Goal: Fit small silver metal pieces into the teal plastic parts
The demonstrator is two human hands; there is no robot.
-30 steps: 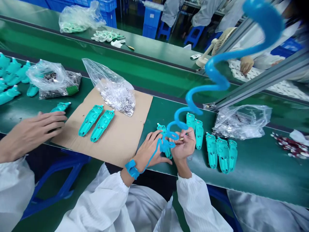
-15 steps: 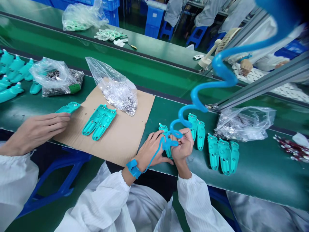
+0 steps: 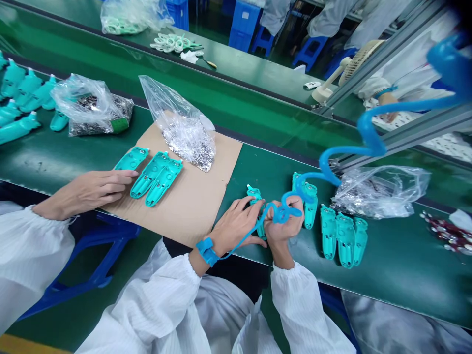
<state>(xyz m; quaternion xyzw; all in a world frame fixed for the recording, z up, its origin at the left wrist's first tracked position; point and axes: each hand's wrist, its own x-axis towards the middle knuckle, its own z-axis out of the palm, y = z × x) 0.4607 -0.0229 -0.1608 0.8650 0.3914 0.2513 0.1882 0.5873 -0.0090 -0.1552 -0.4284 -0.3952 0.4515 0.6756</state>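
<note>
My left hand (image 3: 238, 220), with a blue wrist strap (image 3: 207, 251) on its wrist, holds a teal plastic housing half (image 3: 253, 192) against the green bench. Its fingers rest along the part's upper side and the thumb lies near the lower end. Close by on the right, my right hand (image 3: 284, 221) is closed in a fist-like pinch over the same housing half. What it grips is hidden behind the loops of a blue coiled cord (image 3: 328, 160). Right of it lie more teal housing halves (image 3: 345, 238), open side up.
A co-worker's hand (image 3: 92, 191) touches a teal half (image 3: 132, 158) at the left of the cardboard sheet (image 3: 199, 211). Plastic bags of small metal parts (image 3: 188, 140) stand behind; another bag (image 3: 376, 191) is at right. A metal post (image 3: 398, 135) slants across the right.
The co-worker's hand has moved right and set its teal half beside the pair on the cardboard. My right hand has shifted slightly right, and the coiled cord has swung right.
</note>
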